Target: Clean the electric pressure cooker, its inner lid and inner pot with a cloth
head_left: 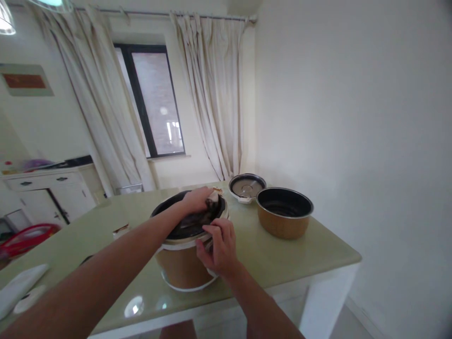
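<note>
A gold-brown rice cooker body (185, 268) with a white rim and dark interior stands in front of me on the table. My left hand (197, 200) reaches over its opening and is closed on a crumpled, dark-stained cloth (212, 198), pressed near the far right inner wall. The fingertips of this hand are partly hidden. On the near right side of the rim, my right hand (221, 245) grips the cooker with bent fingers and thumb. The detached inner pot (282, 226), gold outside and black inside, sits to the right. Behind it lies a round lid (247, 187), inner side up.
The pale green table (318, 254) has its right edge near a white wall. At its left lie a white flat object (21, 285) and a small packet-like item (121, 230). A red basket (30, 238) and a white cabinet (52, 193) stand beyond.
</note>
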A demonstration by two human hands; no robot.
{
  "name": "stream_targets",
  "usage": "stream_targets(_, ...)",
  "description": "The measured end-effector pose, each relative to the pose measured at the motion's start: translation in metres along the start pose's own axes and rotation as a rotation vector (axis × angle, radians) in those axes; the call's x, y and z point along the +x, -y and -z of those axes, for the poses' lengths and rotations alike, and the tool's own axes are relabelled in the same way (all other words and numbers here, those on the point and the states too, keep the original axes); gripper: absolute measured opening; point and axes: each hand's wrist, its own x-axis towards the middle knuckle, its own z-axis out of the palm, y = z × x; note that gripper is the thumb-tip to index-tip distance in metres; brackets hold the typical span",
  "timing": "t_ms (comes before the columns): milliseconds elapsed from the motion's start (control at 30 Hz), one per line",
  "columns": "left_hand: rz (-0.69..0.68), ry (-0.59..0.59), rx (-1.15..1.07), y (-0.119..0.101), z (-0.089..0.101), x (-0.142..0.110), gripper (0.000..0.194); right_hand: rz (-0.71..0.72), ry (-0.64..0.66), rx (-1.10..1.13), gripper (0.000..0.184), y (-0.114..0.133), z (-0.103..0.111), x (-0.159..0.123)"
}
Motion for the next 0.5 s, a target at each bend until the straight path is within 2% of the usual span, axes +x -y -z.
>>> stream_targets(100, 0.002, -0.013, 0.305, 0.019, 0.006, -0.010, 0.039, 0.015, 0.002, -0.012, 0.033, -0.002, 0.001, 0.001)
stream_targets(167, 0.034, 0.070, 0.334, 0.030, 0.012, -0.020, 0.034, 0.024, 0.003, -0.015, 0.032, -0.002, 0.002, 0.003)
stream_targets(300, 0.253, 0.411, 0.137, 0.038, 0.022, -0.040, 0.025, 0.051, 0.010, -0.026, 0.030, -0.003, 0.005, 0.006)
stream_targets(367, 0.284, 0.549, 0.049, 0.035, 0.026, -0.048, 0.026, 0.052, 0.012, -0.034, 0.030, -0.003, 0.006, 0.006)
stream_targets(433, 0.292, 0.643, -0.067, 0.029, 0.029, -0.055, 0.027, 0.043, 0.011, -0.032, 0.028, -0.002, 0.006, 0.005)
stream_targets(500, 0.292, 0.661, -0.293, 0.020, 0.030, -0.061, 0.027, 0.027, -0.003, -0.018, 0.025, 0.000, 0.006, 0.004)
